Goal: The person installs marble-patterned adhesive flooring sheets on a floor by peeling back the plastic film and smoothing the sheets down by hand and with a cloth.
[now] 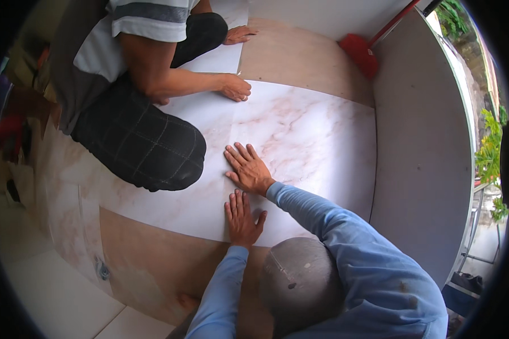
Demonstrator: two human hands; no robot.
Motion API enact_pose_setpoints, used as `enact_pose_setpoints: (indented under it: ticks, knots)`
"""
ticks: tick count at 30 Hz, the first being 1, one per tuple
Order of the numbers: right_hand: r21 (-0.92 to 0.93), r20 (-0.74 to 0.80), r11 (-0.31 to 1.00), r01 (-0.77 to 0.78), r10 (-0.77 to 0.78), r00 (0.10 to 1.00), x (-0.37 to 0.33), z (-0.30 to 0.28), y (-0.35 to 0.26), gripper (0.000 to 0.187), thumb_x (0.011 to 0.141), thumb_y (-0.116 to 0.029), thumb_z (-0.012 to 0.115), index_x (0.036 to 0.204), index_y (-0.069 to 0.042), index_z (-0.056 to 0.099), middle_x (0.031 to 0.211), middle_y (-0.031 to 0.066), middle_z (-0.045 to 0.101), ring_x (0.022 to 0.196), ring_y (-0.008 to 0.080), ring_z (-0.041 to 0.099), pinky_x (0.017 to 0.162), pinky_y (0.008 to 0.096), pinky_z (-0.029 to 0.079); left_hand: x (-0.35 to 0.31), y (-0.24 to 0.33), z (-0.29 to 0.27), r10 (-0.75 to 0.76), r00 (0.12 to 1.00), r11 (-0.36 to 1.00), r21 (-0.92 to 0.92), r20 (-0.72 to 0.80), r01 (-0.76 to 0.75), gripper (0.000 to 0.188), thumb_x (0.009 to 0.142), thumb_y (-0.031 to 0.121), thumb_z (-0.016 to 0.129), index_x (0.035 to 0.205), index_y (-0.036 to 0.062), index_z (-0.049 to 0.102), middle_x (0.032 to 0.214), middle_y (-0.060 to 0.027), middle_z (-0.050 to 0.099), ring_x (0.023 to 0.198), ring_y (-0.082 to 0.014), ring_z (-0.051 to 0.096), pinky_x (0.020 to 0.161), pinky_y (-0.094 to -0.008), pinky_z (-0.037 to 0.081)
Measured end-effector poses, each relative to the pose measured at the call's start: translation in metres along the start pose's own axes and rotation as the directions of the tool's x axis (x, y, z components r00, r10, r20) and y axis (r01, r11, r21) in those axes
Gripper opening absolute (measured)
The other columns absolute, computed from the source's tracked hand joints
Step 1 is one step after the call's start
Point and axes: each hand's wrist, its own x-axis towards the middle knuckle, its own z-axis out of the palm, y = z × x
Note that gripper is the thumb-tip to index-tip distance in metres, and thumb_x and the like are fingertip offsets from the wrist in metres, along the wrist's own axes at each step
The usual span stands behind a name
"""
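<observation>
A white sheet with pinkish-brown marble veining lies over a brown board surface. My left hand rests flat on it near its lower edge, fingers together and thumb spread. Just beyond, my right hand presses flat on the sheet with fingers spread, beside a faint seam. Both my hands hold nothing. Across from me, a co-worker's hand, fingers curled, touches the sheet's far edge. The co-worker's other hand lies on the surface farther back.
The co-worker's dark-trousered knee stands over the sheet's left part. My grey-clad knee is between my arms. Bare brown board shows nearby. A grey panel bounds the right side; a red broom-like tool stands in the far corner.
</observation>
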Motion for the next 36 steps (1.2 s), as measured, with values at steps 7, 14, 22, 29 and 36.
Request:
enact_pose_setpoints:
  ticks: [7,14,22,29,36]
  knots:
    - [0.045,-0.131,0.987,-0.153,0.157,0.979,0.047,-0.006,0.032,0.076,0.114,-0.054,0.04,0.171,-0.005,0.036,0.179,0.015,0.035,0.168,0.0348,0.025,0.138,0.0552,0.012,0.0,0.004,-0.002,0.036,0.999,0.998,-0.054,-0.023,-0.037,0.103,0.101,0.066,0.063,0.17,-0.0044,0.032,0.181,-0.0263,0.023,0.17,-0.04,0.014,0.137,-0.0579,0.004]
    - [0.002,-0.122,0.984,-0.18,0.179,0.976,0.09,-0.007,0.047,0.075,0.114,-0.053,0.038,0.171,-0.005,0.036,0.18,0.0142,0.032,0.169,0.0333,0.021,0.138,0.0537,0.01,0.0,-0.007,-0.005,0.052,0.998,0.998,0.03,-0.043,-0.051,0.097,0.104,0.06,0.064,0.17,-0.004,0.033,0.179,-0.0271,0.025,0.169,-0.0403,0.018,0.137,-0.0564,0.015]
    - [-0.123,-0.093,0.972,-0.202,0.191,0.977,0.085,0.006,0.051,0.072,0.115,-0.051,0.033,0.174,-0.009,0.032,0.182,0.0085,0.028,0.17,0.0296,0.018,0.139,0.052,0.008,-0.054,-0.003,0.022,-0.05,0.998,0.996,-0.07,0.03,0.052,0.094,0.107,0.058,0.06,0.171,-0.0037,0.029,0.183,-0.0232,0.018,0.17,-0.0392,0.013,0.139,-0.0543,0.012]
    - [-0.167,-0.174,0.967,-0.193,0.164,0.971,0.09,0.01,0.051,0.071,0.115,-0.047,0.034,0.173,-0.007,0.033,0.182,0.0115,0.029,0.17,0.0334,0.019,0.138,0.054,0.009,-0.099,-0.011,0.035,-0.098,0.995,0.985,-0.144,-0.01,0.096,0.095,0.106,0.056,0.062,0.172,-0.0041,0.028,0.182,-0.0239,0.019,0.17,-0.0397,0.012,0.139,-0.0545,0.01]
    - [-0.024,-0.051,0.999,-0.025,0.023,0.998,0.001,0.038,-0.017,0.073,0.113,-0.042,0.038,0.171,0.002,0.032,0.18,0.0216,0.028,0.169,0.0385,0.021,0.138,0.0556,0.009,-0.095,-0.008,0.051,-0.102,0.991,0.978,-0.188,-0.082,0.085,0.092,0.104,0.05,0.066,0.171,-0.0026,0.032,0.18,-0.0246,0.025,0.169,-0.0416,0.019,0.138,-0.0564,0.014]
